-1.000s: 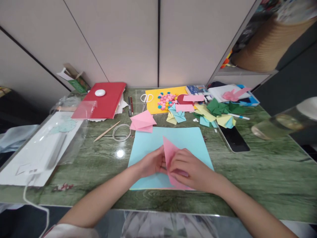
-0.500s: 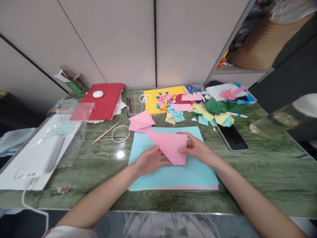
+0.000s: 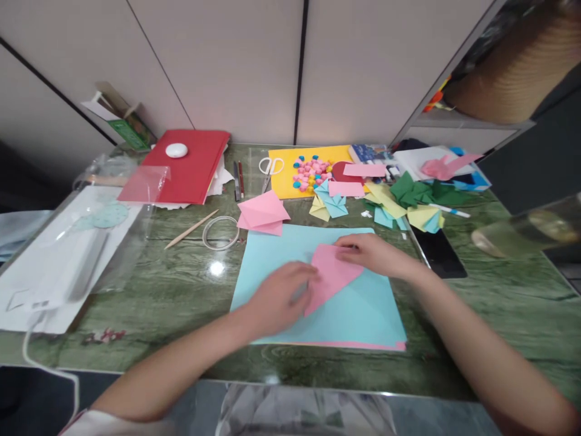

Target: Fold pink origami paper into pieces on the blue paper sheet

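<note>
A folded piece of pink paper (image 3: 331,272) is held over the stack of light blue sheets (image 3: 358,315), one corner pointing down toward me. My right hand (image 3: 374,251) pinches its upper right edge between thumb and fingers. At the left edge, my left hand (image 3: 281,297) has its fingertips and thumb curled onto the paper; motion blurs them slightly. Just behind the stack's left corner, more pink paper pieces (image 3: 263,212) overlap one another.
White-handled scissors (image 3: 271,166), a wooden stick (image 3: 190,230) and a tape ring (image 3: 220,233) lie left of centre. Folded green paper (image 3: 411,191), a phone (image 3: 438,254) and a bottle (image 3: 521,233) are at right. A red folder (image 3: 190,169) lies at back left.
The pink paper has turned, its corner now pointing down on the left, and it is apart from the pink pieces behind. My left hand has shifted slightly; the view has tilted.
</note>
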`<state>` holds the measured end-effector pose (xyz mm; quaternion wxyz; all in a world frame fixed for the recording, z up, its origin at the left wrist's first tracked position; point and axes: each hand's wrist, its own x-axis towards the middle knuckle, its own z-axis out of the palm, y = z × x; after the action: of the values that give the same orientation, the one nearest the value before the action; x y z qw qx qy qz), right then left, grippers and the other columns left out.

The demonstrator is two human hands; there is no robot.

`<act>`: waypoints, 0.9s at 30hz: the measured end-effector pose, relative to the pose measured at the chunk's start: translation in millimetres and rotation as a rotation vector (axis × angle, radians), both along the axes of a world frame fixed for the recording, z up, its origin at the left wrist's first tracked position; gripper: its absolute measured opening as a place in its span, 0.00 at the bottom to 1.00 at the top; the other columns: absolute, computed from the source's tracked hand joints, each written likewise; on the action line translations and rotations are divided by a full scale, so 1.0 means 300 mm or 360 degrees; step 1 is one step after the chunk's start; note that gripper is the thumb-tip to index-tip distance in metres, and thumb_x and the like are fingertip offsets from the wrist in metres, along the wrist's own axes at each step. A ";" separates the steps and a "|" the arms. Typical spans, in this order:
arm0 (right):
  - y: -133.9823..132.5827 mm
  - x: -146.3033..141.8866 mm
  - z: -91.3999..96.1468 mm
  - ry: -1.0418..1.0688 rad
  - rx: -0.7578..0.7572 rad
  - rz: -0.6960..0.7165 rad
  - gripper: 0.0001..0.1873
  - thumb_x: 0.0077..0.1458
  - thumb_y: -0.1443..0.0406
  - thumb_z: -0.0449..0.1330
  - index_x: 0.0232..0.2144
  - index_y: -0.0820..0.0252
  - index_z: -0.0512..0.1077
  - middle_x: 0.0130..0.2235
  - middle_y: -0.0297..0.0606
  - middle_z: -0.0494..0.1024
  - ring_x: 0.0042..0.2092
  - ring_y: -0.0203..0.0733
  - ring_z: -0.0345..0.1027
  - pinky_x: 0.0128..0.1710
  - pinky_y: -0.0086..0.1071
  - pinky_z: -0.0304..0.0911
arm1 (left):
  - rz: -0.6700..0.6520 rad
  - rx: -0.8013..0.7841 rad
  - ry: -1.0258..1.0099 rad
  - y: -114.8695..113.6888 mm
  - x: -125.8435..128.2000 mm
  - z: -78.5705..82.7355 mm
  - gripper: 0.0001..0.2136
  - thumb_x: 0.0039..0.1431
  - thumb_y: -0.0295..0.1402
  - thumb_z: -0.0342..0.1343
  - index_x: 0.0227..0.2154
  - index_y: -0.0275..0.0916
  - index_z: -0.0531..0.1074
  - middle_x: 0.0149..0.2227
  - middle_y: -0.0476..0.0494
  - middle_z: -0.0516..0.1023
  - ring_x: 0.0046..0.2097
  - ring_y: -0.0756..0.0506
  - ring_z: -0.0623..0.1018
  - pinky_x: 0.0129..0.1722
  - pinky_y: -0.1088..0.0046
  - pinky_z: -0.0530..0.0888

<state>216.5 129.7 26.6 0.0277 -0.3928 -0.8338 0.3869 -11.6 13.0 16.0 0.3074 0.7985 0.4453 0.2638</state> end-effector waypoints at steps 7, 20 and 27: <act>-0.097 -0.078 -0.040 -0.0117 0.0905 -0.0027 0.15 0.58 0.69 0.50 0.46 0.64 0.70 0.42 0.44 0.76 0.45 0.47 0.66 0.46 0.42 0.62 | -0.0291 0.0578 0.0913 -0.109 0.098 -0.086 0.26 0.65 0.42 0.38 0.55 0.25 0.61 0.60 0.31 0.61 0.61 0.38 0.60 0.60 0.64 0.54; -0.298 -0.033 -0.120 -0.0300 0.1124 0.0169 0.27 0.59 0.61 0.51 0.58 0.69 0.59 0.62 0.48 0.58 0.63 0.53 0.45 0.56 0.47 0.57 | -0.0310 0.0756 0.0702 -0.073 0.075 -0.062 0.12 0.61 0.28 0.46 0.41 0.29 0.71 0.40 0.37 0.77 0.46 0.43 0.74 0.50 0.66 0.67; -0.296 -0.049 -0.123 -0.0267 0.1150 0.0103 0.26 0.59 0.57 0.52 0.56 0.65 0.63 0.59 0.42 0.63 0.61 0.50 0.51 0.55 0.45 0.56 | 0.0056 0.0553 0.1033 -0.034 0.048 -0.036 0.19 0.62 0.35 0.46 0.52 0.28 0.64 0.56 0.32 0.66 0.57 0.37 0.66 0.54 0.57 0.64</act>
<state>201.9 40.8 -10.2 0.0840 -0.3615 -0.9279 0.0349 2.9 2.8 5.1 0.0052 0.8732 0.4818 0.0737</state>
